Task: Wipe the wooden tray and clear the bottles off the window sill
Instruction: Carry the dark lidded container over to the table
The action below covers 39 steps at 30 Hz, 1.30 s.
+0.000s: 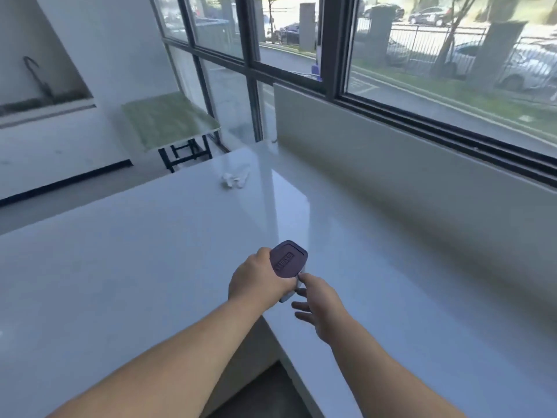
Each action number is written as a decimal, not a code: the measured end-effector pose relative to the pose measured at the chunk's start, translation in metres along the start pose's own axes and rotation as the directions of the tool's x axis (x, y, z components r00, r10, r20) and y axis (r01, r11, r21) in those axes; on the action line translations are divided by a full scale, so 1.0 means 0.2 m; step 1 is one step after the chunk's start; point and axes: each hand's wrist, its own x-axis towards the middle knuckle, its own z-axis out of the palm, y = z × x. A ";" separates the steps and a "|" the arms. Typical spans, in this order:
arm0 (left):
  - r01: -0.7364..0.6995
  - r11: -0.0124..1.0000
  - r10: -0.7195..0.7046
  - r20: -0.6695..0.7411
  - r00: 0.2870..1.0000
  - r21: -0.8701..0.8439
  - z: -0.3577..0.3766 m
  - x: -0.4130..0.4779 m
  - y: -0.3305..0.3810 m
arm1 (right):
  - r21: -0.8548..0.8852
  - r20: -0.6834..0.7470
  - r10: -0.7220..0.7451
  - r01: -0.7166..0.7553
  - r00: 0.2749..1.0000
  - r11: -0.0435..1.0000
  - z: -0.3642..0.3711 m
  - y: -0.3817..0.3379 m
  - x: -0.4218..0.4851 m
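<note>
Your left hand (256, 280) wraps the purple-lidded bottle (288, 260) w/ arm stretched fwd over the table (150, 251). Right hand (319, 306), just right of bottle, is half open, fingertip touching its side.

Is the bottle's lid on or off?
On. The dark purple lid sits flush atop the bottle, gripped by the left hand; right hand touches its side.
</note>
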 end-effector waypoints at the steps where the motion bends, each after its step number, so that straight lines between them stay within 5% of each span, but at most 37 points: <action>1: 0.032 0.999 -0.032 -0.026 0.999 0.002 -0.09 -0.01 -0.12 | -0.021 0.031 -0.006 0.007 0.999 1.000 0.15 0.01 -0.02; 18: 0.410 0.901 -0.433 -0.346 0.833 -0.141 -1.22 -0.45 -1.66 | -0.256 0.437 0.069 0.050 0.897 0.965 2.03 0.22 -0.30; 39: 0.670 0.694 -0.719 -0.249 0.648 -0.262 -1.29 0.28 -2.47 | -0.476 0.497 0.359 -0.098 0.790 0.874 2.93 0.27 0.66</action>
